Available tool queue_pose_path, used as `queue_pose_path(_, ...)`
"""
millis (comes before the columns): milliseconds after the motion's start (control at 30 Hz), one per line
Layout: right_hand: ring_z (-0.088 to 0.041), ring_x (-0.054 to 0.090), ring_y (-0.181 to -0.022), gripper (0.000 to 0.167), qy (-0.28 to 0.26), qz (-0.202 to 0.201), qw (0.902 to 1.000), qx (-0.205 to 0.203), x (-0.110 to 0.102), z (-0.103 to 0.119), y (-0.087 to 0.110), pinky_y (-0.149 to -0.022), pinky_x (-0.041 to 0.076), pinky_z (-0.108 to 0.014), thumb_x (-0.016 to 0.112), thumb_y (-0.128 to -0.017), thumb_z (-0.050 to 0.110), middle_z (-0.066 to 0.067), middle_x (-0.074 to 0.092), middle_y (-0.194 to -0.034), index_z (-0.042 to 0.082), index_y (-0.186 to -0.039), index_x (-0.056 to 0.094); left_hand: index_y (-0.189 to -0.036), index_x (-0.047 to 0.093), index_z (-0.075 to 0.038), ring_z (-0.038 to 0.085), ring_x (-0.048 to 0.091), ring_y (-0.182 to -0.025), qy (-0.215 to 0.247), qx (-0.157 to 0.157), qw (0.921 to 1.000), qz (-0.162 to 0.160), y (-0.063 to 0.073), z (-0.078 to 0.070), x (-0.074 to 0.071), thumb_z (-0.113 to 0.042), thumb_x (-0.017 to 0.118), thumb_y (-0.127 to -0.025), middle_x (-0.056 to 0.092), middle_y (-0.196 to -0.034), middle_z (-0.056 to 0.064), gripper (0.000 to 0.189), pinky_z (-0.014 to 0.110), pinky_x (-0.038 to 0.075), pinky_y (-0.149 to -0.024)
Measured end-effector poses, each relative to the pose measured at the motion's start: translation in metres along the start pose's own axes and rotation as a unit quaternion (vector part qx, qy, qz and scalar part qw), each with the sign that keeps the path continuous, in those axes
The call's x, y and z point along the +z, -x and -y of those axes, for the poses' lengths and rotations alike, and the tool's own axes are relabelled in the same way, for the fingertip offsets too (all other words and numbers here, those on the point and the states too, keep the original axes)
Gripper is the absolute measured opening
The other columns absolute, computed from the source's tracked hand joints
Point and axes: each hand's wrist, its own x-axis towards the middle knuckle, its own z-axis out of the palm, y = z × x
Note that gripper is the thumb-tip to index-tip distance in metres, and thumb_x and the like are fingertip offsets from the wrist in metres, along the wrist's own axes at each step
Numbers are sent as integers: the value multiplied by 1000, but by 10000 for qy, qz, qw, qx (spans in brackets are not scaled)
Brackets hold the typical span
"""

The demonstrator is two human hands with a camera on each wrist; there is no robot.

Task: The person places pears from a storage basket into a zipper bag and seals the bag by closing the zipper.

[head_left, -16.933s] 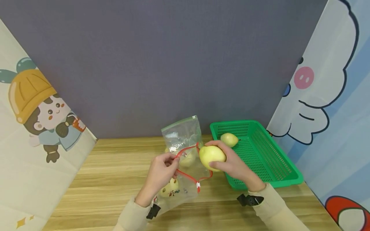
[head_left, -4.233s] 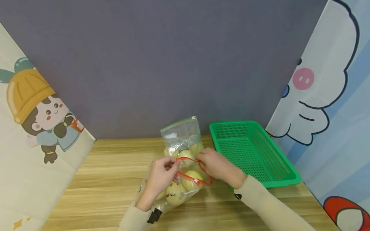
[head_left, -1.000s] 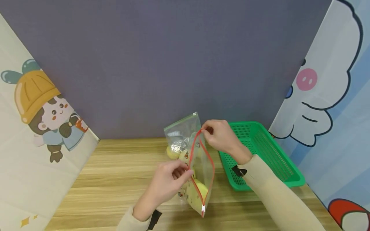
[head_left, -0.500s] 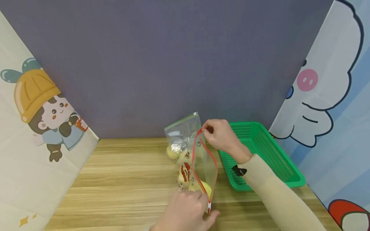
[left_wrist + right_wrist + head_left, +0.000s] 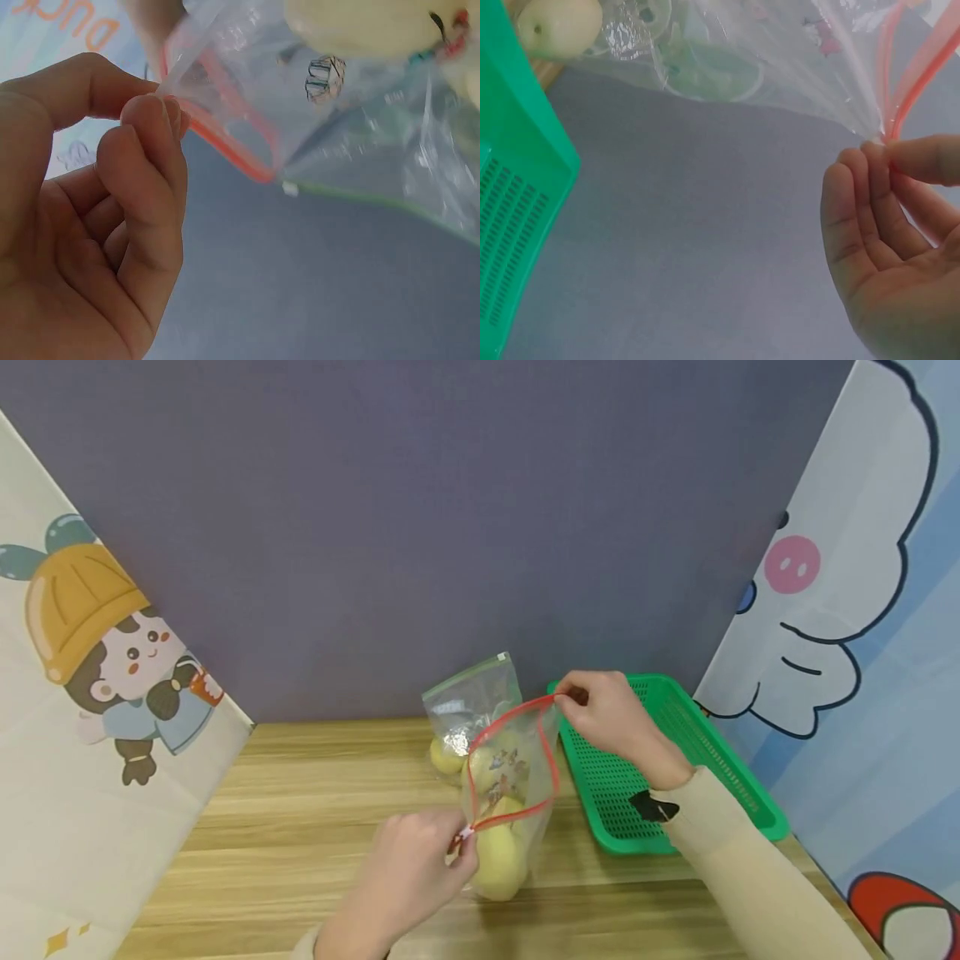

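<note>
A clear zip bag (image 5: 534, 827) with a red zip and printed figures stands on the table, its mouth spread apart. Pale yellow pears (image 5: 498, 864) show through its wall. At the near end of the zip, by the white slider (image 5: 467, 832), my left hand (image 5: 416, 864) pinches the red strip; the left wrist view shows thumb and index fingertip meeting there. My right hand (image 5: 611, 714) pinches the far end of the strip between thumb and fingers, raised over the basket's edge. Close behind is another clear bag (image 5: 474, 693) with a green zip and a yellow pear (image 5: 447, 757) low inside.
To the right stands a green perforated basket (image 5: 611, 802), partly covered by my right hand and forearm. The wooden table (image 5: 300, 810) meets a grey back panel (image 5: 450, 543), with cartoon-printed cloths on both sides.
My left hand let go of the bag's rim, moved to the slider end and drew it leftward; my right hand shifted slightly right. The pear seen in the basket 16.9 s ago is gone from there.
</note>
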Motion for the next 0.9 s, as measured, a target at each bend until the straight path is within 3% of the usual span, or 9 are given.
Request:
queue_pose_path(167,-16,62,-72,13,50,-122,9999,66,-13,-5,9,-64,52,-37,62,-101,9,-8,72,-90,7,-103,75,-64,53,-18,-4,30,-53,22,-391,9992,70,-5,20,-9,0,77,-68,43,-59,-12,30,12,27,-43)
queue_pose_path(333,-18,61,-69,12,52,-231,9994,250,-24,-11,18,-61,50,-37,63,-101,10,-5,71,-86,7,-102,75,-66,55,-14,0,33,-51,53,-760,9962,430,-15,42,-10,0,73,-74,43,-59,-10,24,16,30,-43)
queue_pose_path(533,-18,62,-73,12,141,-179,9989,406,-32,-17,30,-65,51,-37,63,-101,15,-3,71,-88,10,-104,74,-80,66,-7,6,48,-59,227,-1104,9928,401,-21,73,-9,0,75,-85,58,-69,-3,12,25,46,-53)
queue_pose_path(700,-17,62,-73,11,136,-91,9994,317,-35,-19,39,-64,51,-36,65,-101,16,0,70,-86,12,-102,74,-91,67,-4,12,54,-69,623,-1205,9902,332,-25,91,-12,1,73,-91,63,-80,1,8,33,51,-63)
queue_pose_path(900,-18,63,-73,11,68,-9,9994,334,-36,-20,43,-62,52,-35,65,-101,20,2,70,-87,13,-103,74,-97,67,-2,13,54,-71,878,-1293,9869,391,-28,99,-14,3,69,-94,63,-86,3,7,33,51,-64)
